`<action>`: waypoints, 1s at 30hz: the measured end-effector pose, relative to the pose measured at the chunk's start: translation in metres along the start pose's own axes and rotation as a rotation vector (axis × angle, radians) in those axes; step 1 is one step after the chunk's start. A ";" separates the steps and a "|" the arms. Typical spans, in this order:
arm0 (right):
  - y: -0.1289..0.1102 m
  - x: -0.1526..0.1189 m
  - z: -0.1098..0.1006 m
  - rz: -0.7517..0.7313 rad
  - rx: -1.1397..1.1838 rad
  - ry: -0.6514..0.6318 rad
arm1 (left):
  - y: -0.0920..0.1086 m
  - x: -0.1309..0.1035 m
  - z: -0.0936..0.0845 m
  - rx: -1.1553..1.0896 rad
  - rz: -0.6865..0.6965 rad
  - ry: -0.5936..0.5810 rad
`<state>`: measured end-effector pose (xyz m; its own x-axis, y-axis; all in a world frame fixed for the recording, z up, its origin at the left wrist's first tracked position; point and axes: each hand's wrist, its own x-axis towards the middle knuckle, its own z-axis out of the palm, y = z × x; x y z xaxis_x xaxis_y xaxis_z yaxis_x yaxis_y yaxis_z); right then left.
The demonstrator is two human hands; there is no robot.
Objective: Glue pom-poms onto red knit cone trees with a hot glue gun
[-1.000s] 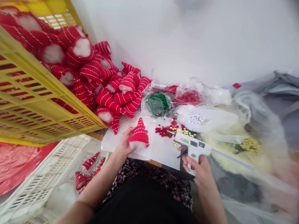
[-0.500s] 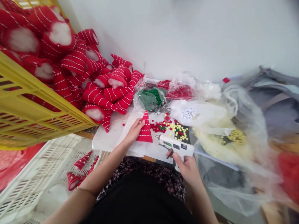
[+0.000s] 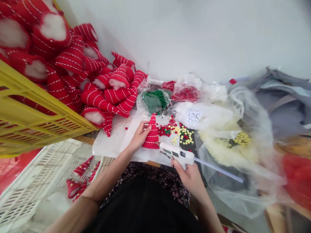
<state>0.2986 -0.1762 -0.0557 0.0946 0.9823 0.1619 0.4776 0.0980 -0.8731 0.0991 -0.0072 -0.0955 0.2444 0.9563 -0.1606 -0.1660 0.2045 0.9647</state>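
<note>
My left hand (image 3: pixel 140 135) is closed on the left edge of a red cone-shaped hat (image 3: pixel 152 136) with white stitched stripes, which lies flat on white paper with its point away from me. In my right hand (image 3: pixel 185 173) is a white hot glue gun (image 3: pixel 176 152), fingers wrapped round its handle. Its nozzle is at the lower right edge of the hat; whether it touches the cloth I cannot tell. A long glue stick (image 3: pixel 220 169) juts from the back of the gun. Just right of the hat lie loose red, green and yellow pompoms (image 3: pixel 181 132).
At left, a yellow crate (image 3: pixel 30 115) overflows with stuffed striped red hats (image 3: pixel 95 97). Below it a white crate (image 3: pixel 38 183) holds several decorated cones (image 3: pixel 82 166). Bags of green pompoms (image 3: pixel 156 100), red pieces (image 3: pixel 185 93) and yellow pompoms (image 3: pixel 241 139) line the table's back and right.
My right hand has moved the glue gun slightly left, bringing its nozzle to the hat's lower edge. The gun has turned, and its glue stick now shows. My left hand keeps holding the hat.
</note>
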 end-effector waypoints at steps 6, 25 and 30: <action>-0.004 0.001 -0.001 -0.013 -0.018 -0.015 | 0.001 0.000 0.002 -0.006 0.031 -0.006; -0.015 0.011 0.000 -0.086 -0.072 0.066 | 0.000 -0.005 0.005 -0.039 0.060 -0.030; -0.015 0.013 0.005 -0.063 -0.069 0.042 | 0.003 -0.006 0.003 0.003 0.085 -0.034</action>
<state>0.2883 -0.1642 -0.0422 0.0981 0.9667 0.2362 0.5423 0.1470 -0.8272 0.1003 -0.0136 -0.0913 0.2622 0.9624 -0.0711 -0.1845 0.1223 0.9752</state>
